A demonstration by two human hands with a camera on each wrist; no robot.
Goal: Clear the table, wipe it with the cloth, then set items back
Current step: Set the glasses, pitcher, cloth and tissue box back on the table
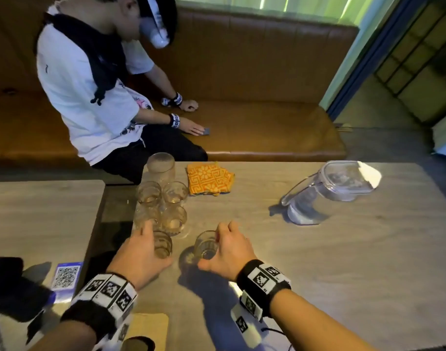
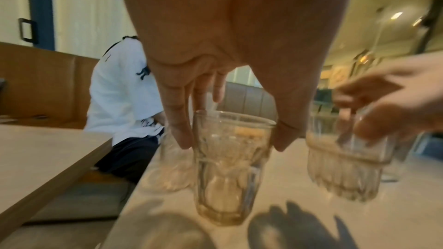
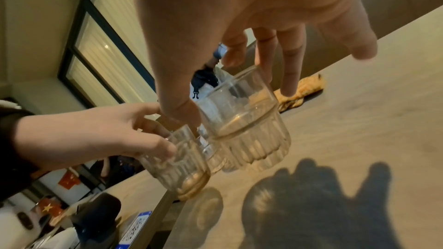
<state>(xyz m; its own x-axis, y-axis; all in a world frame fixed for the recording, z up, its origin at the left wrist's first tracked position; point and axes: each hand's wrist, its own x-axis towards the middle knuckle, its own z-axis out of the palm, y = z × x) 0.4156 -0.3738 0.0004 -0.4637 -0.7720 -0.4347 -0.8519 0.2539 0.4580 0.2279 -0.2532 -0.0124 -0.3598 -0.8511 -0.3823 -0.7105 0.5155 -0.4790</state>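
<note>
My left hand point(image 1: 154, 245) grips a ribbed glass point(image 1: 163, 244) by its rim near the table's left edge; in the left wrist view, fingers and thumb of that hand point(image 2: 231, 146) clamp the glass point(image 2: 230, 173). My right hand point(image 1: 210, 248) holds a second, shorter glass point(image 1: 206, 245) beside it, seen tilted point(image 3: 244, 126) in the right wrist view. Both glasses hang just above the wooden table point(image 1: 343, 262), casting shadows. Several more empty glasses point(image 1: 163, 203) cluster just beyond my hands. Behind them lies a folded orange patterned cloth point(image 1: 209, 179).
A clear lidded pitcher point(image 1: 328, 191) stands at the right rear of the table. A second table point(image 1: 39, 211) at the left, across a narrow gap, carries a QR card point(image 1: 66, 277) and a dark bundle point(image 1: 6, 282). A person point(image 1: 90, 97) sits on the brown bench opposite.
</note>
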